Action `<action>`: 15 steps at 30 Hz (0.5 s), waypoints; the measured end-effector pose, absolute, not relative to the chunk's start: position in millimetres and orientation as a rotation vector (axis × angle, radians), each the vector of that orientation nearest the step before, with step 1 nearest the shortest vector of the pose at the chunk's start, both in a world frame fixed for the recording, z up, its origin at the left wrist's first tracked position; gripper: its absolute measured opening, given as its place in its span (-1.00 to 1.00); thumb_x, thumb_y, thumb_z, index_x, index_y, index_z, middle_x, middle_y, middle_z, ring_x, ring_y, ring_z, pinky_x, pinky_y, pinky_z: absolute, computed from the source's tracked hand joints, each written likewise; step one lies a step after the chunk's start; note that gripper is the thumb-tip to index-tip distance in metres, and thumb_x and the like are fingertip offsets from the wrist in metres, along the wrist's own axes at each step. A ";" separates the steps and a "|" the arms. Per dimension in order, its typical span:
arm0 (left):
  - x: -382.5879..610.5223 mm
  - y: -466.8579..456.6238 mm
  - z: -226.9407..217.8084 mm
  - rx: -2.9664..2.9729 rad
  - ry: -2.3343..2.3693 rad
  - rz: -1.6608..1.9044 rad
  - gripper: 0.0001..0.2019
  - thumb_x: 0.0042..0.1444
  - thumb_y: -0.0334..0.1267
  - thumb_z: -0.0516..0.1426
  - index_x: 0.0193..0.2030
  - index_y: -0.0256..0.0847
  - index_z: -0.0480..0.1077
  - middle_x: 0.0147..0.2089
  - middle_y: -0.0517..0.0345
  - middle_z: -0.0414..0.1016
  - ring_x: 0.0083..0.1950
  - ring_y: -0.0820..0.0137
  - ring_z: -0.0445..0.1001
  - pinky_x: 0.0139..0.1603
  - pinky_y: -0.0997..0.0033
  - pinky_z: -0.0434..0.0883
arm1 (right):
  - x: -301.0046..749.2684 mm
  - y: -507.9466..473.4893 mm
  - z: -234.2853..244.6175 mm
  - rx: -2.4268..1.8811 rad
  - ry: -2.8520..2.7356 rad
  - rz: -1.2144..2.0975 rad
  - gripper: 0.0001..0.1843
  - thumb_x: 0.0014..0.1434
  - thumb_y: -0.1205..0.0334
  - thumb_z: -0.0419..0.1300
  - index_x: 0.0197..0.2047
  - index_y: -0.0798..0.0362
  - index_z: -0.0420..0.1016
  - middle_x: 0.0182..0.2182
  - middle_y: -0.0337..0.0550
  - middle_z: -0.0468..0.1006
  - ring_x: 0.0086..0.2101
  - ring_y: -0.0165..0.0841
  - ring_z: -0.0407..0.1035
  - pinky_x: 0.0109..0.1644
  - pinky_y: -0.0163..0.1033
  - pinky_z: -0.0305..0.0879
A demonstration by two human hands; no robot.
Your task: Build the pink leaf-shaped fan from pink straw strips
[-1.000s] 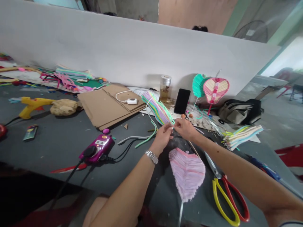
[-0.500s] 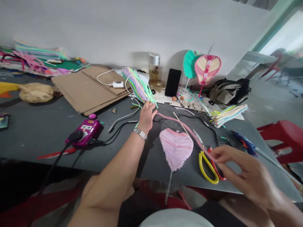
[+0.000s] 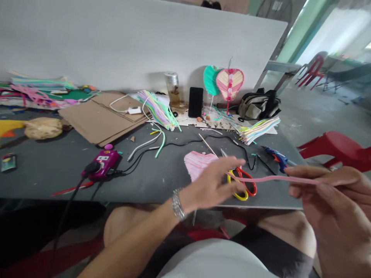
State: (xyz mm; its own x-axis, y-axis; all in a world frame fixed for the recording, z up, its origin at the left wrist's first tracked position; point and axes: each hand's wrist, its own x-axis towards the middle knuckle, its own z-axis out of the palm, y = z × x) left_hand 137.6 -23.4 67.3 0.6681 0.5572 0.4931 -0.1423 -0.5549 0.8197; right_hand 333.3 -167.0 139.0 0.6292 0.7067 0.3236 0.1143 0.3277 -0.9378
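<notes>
My right hand [image 3: 333,197] pinches one end of a long pink pipe cleaner [image 3: 272,178] at the table's front right. The far end of the strand lies by the fingers of my left hand [image 3: 216,183], which are spread apart. Partly hidden behind that hand is a pink leaf-shaped piece [image 3: 193,164] made of pipe cleaners, its stem poking past the table edge. Scissors [image 3: 251,189] with one yellow and one red handle lie beneath the pink strand.
Bundles of coloured pipe cleaners [image 3: 159,110] lie at the back, beside cardboard sheets [image 3: 87,117]. A phone [image 3: 196,102] and a jar [image 3: 173,90] stand by the wall. A purple power socket [image 3: 106,164] is on the left, a blue glue gun [image 3: 275,157] on the right.
My left hand has come back from the pipe cleaner bundle toward the front right, its fingers now apart. My right hand has moved right with the pink strand. The view has shifted rightward.
</notes>
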 end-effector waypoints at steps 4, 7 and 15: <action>149.0 -89.2 65.9 1.903 0.317 0.890 -0.67 0.48 -0.14 0.02 -0.02 -0.27 0.56 -0.15 -0.08 0.67 -0.12 0.30 0.60 -0.02 0.32 0.47 | 335.6 -171.4 144.9 -1.142 -0.754 0.462 -0.91 0.04 0.28 0.32 -0.47 0.00 0.50 -0.45 -0.07 0.67 -0.58 -0.30 0.45 -0.62 -0.29 0.31; 147.9 -108.5 58.7 1.811 0.385 0.851 -0.61 0.48 -0.09 0.00 -0.07 -0.28 0.59 -0.18 -0.10 0.67 -0.16 0.30 0.60 -0.09 0.36 0.47 | 338.2 -174.7 148.9 -1.130 -0.697 0.483 -0.87 0.03 0.27 0.35 -0.47 0.02 0.47 -0.55 -0.18 0.54 -0.61 -0.41 0.34 -0.64 -0.38 0.22; 140.5 -140.7 48.9 1.476 0.506 0.727 -0.54 0.43 0.05 0.04 -0.14 -0.30 0.60 -0.43 0.11 0.47 -0.40 0.45 0.37 -0.31 0.46 0.32 | 357.2 -185.0 147.0 -0.975 -0.607 0.473 -0.84 0.01 0.35 0.41 -0.42 0.05 0.48 -0.54 -0.27 0.42 -0.57 -0.50 0.20 -0.57 -0.43 0.14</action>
State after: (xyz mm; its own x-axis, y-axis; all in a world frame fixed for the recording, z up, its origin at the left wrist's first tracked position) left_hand 140.5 -140.7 48.9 0.6951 0.7079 0.1258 -0.1278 -0.0505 0.9905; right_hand 357.2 -185.0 147.0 0.7401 0.6203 0.2597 -0.1010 0.4842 -0.8691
